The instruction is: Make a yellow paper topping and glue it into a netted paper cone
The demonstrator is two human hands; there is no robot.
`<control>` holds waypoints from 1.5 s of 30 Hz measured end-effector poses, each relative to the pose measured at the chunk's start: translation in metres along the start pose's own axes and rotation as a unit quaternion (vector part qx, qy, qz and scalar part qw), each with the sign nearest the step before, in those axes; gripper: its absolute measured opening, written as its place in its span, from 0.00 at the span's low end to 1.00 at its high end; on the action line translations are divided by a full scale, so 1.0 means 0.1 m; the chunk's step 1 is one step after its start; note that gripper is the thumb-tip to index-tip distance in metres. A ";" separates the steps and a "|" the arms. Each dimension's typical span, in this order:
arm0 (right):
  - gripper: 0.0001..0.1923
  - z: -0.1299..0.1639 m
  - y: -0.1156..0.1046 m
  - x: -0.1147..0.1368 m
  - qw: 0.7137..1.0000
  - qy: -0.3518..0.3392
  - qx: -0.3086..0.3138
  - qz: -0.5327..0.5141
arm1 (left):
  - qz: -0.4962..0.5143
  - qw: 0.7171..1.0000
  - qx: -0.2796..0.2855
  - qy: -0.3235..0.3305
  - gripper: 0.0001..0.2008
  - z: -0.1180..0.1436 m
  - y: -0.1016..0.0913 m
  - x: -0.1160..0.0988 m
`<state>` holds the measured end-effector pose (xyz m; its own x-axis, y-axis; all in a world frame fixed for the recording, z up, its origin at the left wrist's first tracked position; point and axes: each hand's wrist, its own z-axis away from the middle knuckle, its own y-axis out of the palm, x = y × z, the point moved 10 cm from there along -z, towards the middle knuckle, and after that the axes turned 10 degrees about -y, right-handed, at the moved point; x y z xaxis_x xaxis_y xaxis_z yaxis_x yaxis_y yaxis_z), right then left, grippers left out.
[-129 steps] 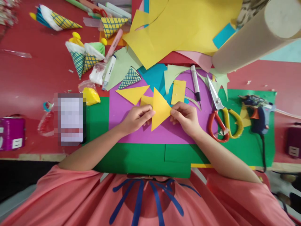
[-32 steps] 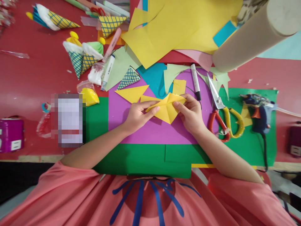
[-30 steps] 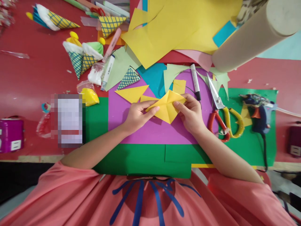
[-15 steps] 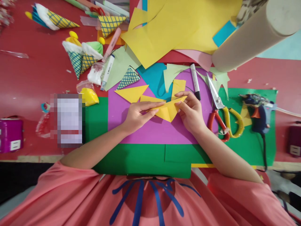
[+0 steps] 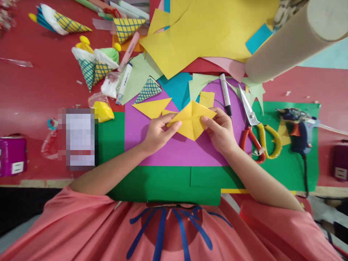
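A creased yellow paper square (image 5: 191,121) is held up in both hands, corner-on, its fold lines crossing at the middle. My left hand (image 5: 161,131) pinches its left corner between thumb and fingers. At the opposite corner my right hand (image 5: 220,129) grips it, thumb on top. Under the hands lies a purple sheet (image 5: 168,154). Just beyond my left fingers rests a folded yellow triangle (image 5: 154,107), with a patterned paper cone (image 5: 148,89) behind it. A small yellow paper piece (image 5: 207,99) lies past the square.
Open scissors (image 5: 251,123) and a glue gun (image 5: 301,134) lie to the right, below a large white roll (image 5: 293,40). On the left are a phone (image 5: 81,139), a bag of yellow clay (image 5: 102,110) and finished paper cones (image 5: 94,67). Yellow sheets (image 5: 201,32) cover the back.
The yellow paper, folded along its middle half a second ago, is now spread out into a diamond. Both hands have stayed nearly in place.
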<state>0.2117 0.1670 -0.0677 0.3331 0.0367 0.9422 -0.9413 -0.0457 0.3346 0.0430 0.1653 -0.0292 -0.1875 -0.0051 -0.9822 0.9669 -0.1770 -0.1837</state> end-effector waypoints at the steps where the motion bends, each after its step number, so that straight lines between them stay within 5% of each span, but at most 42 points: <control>1: 0.08 0.01 0.00 -0.01 1.000 0.000 0.005 0.008 | 0.002 1.000 -0.012 -0.018 0.09 -0.01 -0.02 0.03; 4: 0.09 0.02 -0.02 -0.03 0.999 -0.004 0.006 0.040 | -0.013 0.999 -0.005 -0.043 0.15 -0.03 -0.01 0.07; 10: 0.13 0.02 0.03 0.01 0.998 -0.026 0.019 0.059 | -0.062 0.989 0.102 -0.088 0.25 0.00 0.20 0.17; 14: 0.23 0.05 0.13 0.11 0.991 -0.083 0.050 0.095 | -0.057 0.993 0.068 -0.084 0.26 -0.01 0.14 0.17; 23: 0.27 0.10 0.21 0.16 0.973 -0.094 0.106 0.180 | 0.013 0.995 0.012 -0.096 0.19 -0.06 0.04 0.21; 28: 0.17 0.11 0.19 0.32 0.951 -0.156 0.120 0.239 | 0.074 0.991 -0.035 -0.106 0.19 -0.09 -0.07 0.32; 34: 0.17 0.14 0.35 0.27 0.945 -0.135 0.204 0.219 | 0.080 0.990 -0.023 -0.117 0.20 -0.09 -0.05 0.37; 45: 0.12 0.06 0.32 0.27 0.959 -0.122 0.178 0.182 | -0.012 0.997 0.015 -0.069 0.19 -0.01 0.05 0.19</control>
<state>0.1908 0.1610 -0.0317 0.0305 -0.2797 0.9596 -0.9336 -0.3509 -0.0726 0.0448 0.1654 -0.0488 -0.2343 -0.1360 -0.9626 0.9565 -0.2090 -0.2033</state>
